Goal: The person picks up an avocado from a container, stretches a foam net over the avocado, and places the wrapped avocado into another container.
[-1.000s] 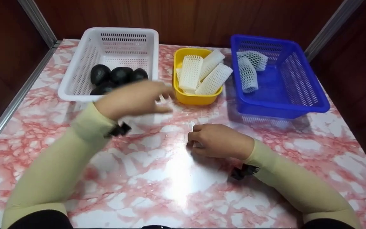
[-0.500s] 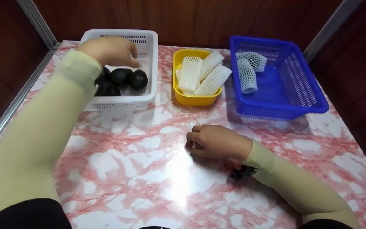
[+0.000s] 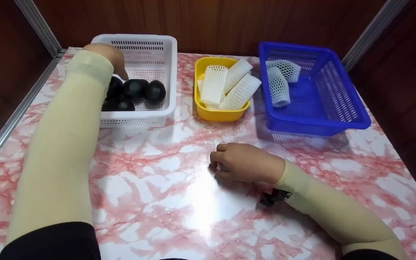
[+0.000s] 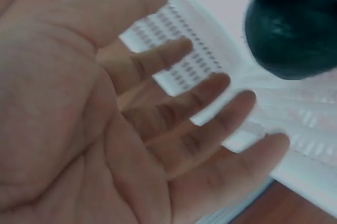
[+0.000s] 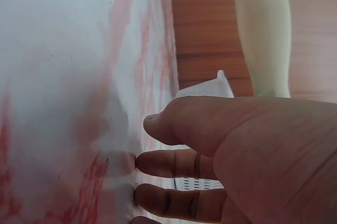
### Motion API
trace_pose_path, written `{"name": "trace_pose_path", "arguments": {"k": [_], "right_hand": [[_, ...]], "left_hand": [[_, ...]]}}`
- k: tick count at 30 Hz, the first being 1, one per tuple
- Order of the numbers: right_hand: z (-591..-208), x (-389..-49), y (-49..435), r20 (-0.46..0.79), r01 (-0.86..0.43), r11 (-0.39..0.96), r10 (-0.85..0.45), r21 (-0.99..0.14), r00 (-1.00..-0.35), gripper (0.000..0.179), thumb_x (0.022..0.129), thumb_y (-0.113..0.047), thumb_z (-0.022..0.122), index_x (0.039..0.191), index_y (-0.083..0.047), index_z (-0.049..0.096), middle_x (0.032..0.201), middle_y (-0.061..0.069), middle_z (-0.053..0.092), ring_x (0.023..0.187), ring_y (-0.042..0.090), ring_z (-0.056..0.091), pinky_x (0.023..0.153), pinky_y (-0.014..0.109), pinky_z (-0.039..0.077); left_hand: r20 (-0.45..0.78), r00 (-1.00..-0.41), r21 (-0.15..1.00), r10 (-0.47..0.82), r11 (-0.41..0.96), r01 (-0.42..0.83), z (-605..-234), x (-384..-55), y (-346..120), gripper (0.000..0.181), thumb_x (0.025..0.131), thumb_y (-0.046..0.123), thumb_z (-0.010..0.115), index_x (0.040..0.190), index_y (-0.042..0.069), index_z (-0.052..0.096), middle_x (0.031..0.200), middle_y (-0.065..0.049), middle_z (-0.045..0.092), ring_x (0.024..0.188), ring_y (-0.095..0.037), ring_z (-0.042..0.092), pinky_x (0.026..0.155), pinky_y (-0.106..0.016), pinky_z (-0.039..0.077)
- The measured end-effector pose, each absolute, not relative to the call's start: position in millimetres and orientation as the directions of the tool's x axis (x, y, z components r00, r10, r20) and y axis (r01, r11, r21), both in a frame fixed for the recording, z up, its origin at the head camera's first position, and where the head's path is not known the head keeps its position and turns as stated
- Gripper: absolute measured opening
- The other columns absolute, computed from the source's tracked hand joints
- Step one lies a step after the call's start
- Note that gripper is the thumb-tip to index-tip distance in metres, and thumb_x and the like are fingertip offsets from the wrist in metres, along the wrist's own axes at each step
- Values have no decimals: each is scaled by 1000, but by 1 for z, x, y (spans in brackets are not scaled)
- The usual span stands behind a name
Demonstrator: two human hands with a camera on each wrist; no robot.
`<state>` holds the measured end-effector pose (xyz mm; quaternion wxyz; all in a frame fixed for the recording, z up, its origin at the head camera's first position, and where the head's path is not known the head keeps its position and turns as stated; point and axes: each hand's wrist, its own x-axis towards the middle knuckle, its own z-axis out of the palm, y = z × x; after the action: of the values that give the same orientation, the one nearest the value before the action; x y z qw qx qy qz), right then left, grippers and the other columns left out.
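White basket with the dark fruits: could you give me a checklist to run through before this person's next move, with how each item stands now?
1. Left hand free to grasp: ok; the left wrist view shows its fingers extended, holding nothing.
2. Dark fruits available in the white basket: ok; several lie there.
3. Exact fruit count: cannot tell; the left arm hides part of the basket.
4. Right hand free: ok; it rests on the table, nothing visible in its grip.
5. White net sleeves wholly inside the yellow container: not ok; some stick out past its rim.
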<state>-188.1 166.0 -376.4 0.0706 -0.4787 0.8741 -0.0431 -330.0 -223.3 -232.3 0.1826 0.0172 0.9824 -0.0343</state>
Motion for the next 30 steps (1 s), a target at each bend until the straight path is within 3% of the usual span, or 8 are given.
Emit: {"name": "trace_pose_path", "arguments": {"k": [8,14,25,30], "right_hand": [[-373,-187,163,-70,-839,527,-850,-136,-523,18,101,-31,74,115,-20,75,108,2,72,91,19,68,78,41,61],[-372,-186,162,-81,-832,539,-842,-131,-533,19,101,-33,75,116,-21,74,107,2,71,90,19,67,77,40,60],[-374,-185,159,-65,-833,536,-844,-142,-532,18,101,-30,75,116,-21,75,104,3,72,90,21,68,79,41,60],[-374,-186,158,-75,-833,536,-844,-137,-531,19,101,-31,75,117,-21,74,106,3,71,91,21,68,79,42,61]], "left_hand": [[-383,-921,13,-67,997,-78,-247,-323,-237,50,90,27,83,128,-4,68,135,-28,58,117,-41,53,108,-62,53],[-399,-915,-70,64,992,101,-257,-329,-246,50,90,28,82,127,-4,72,129,-28,64,115,-40,55,108,-60,51],[-378,-919,-70,115,986,152,-273,-327,-247,48,88,25,81,123,-6,72,118,-27,70,103,-38,60,99,-55,53],[-387,-915,-57,118,987,151,-275,-326,-251,47,88,25,80,123,-4,71,119,-28,69,104,-39,59,100,-56,52]]}}
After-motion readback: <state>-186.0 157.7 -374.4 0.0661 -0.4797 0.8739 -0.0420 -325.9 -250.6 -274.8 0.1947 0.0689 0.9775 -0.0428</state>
